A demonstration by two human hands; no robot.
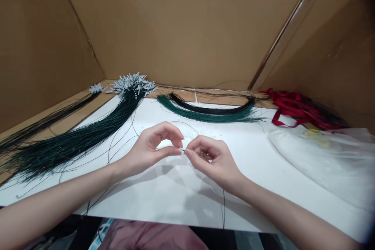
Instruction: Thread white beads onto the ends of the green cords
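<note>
My right hand [215, 158] pinches a thin dark wire [183, 150] between thumb and forefinger, its tip pointing left. Facing it, my left hand [158, 144] is curled, with thumb and fingertips brought close together. A tiny white piece, which looks like a bead [182, 151], shows at the left thumb tip against the wire's end. The fingertips of both hands almost meet above the white board [249, 187]. Small white beads [215, 137] lie scattered behind the hands, hard to make out against the board.
To the left lies a big bundle of dark green wires [96, 133] with white beaded tips [133, 83]; a thinner bundle [58, 114] is beside it. Bare green and black wires [205, 114] curve behind. Red ribbon [293, 105] and a clear plastic bag [325, 160] are right. Cardboard walls [175, 27] enclose the board.
</note>
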